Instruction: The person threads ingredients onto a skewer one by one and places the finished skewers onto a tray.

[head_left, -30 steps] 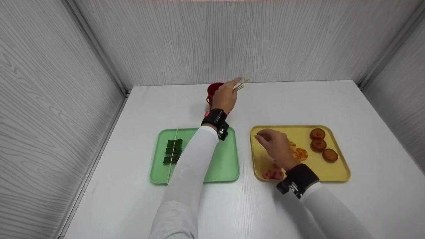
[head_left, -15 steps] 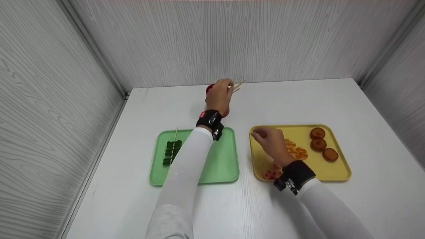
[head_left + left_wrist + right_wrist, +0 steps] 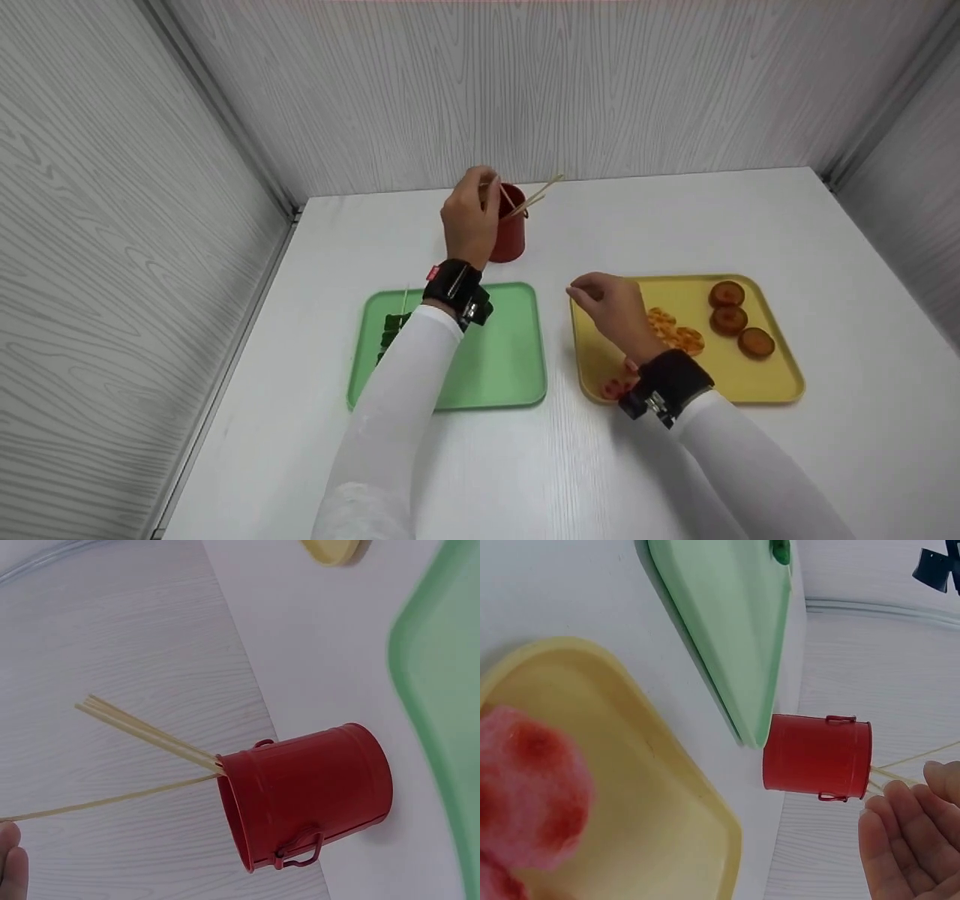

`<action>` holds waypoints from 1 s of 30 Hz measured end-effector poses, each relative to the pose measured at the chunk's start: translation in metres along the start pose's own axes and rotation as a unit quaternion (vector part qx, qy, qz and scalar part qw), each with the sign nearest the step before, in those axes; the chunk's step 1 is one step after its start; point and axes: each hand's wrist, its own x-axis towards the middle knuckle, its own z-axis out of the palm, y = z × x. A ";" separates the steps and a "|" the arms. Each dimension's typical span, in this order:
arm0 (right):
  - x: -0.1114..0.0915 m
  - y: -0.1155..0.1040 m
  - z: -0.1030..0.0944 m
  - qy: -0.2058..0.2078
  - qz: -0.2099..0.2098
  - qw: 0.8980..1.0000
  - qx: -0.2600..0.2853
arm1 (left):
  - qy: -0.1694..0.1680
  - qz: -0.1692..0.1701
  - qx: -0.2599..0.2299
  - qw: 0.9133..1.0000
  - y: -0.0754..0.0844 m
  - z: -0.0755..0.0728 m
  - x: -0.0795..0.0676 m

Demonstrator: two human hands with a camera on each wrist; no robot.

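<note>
Evidently the left hand [image 3: 469, 223] pinches one stick [image 3: 112, 801] near its upper end, perhaps because that end juts free of the others, while it runs down to the red bucket [image 3: 315, 791]; the other sticks [image 3: 150, 735] lean together, apparently propped by the rim, and the right hand [image 3: 616, 311], loosely bent and holding nothing, hovers by the yellow tray [image 3: 750, 382]
</note>
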 end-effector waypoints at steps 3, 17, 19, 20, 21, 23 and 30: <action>0.000 0.001 0.001 0.005 -0.002 1.000 0.002 | 0.031 0.019 -0.019 0.999 -0.001 -0.004 -0.003; -0.001 -0.002 -0.002 -0.009 0.020 0.999 0.027 | 0.148 0.048 -0.089 0.984 0.004 -0.031 0.002; -0.001 -0.003 -0.002 -0.008 0.019 0.999 0.026 | 0.156 0.038 -0.112 0.981 0.005 -0.033 0.003; -0.002 -0.004 -0.002 -0.008 0.016 0.999 0.026 | 0.159 0.031 -0.122 0.979 0.006 -0.034 0.003; -0.002 -0.004 -0.002 -0.006 0.013 1.000 0.025 | 0.162 0.024 -0.132 0.978 0.006 -0.035 0.003; -0.002 -0.006 -0.002 -0.005 0.006 1.000 0.026 | 0.169 0.013 -0.154 0.974 0.008 -0.036 0.002; -0.002 -0.008 -0.003 -0.004 0.009 0.999 0.033 | 0.183 -0.010 -0.221 0.958 0.017 -0.041 0.001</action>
